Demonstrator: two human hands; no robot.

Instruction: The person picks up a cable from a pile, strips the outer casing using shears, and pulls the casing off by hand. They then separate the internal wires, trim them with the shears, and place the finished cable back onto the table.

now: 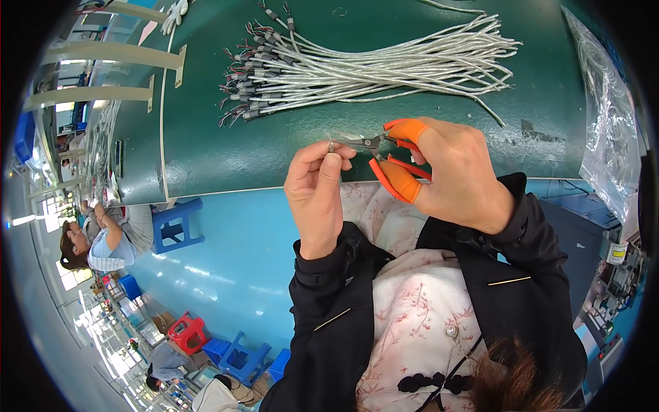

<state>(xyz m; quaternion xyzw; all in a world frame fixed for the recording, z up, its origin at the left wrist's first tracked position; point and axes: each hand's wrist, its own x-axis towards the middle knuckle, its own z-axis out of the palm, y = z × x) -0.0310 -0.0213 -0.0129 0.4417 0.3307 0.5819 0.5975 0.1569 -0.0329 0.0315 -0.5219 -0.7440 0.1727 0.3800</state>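
My left hand [317, 185] pinches the end of a thin silvery cable [331, 147] between thumb and fingers, just over the near edge of the table. Most of that cable is hidden by the hand. In my right hand [463, 175] is a pair of wire cutters [373, 143] with red-orange handles, and its narrow jaws reach to the cable end at my left fingertips. Orange covers sit on the right thumb and forefinger. Beyond both hands lies a bundle of clear-sheathed silvery cables [384, 69], with dark sleeves and thin bare wires at their left ends.
The green table [206, 158] carries a clear plastic bag [607, 103] of cables at the right. A white glove [175, 15] lies at the far left. Blue stools [177, 225] and a red stool [187, 334] stand on the floor. Another person [110, 240] sits to the left.
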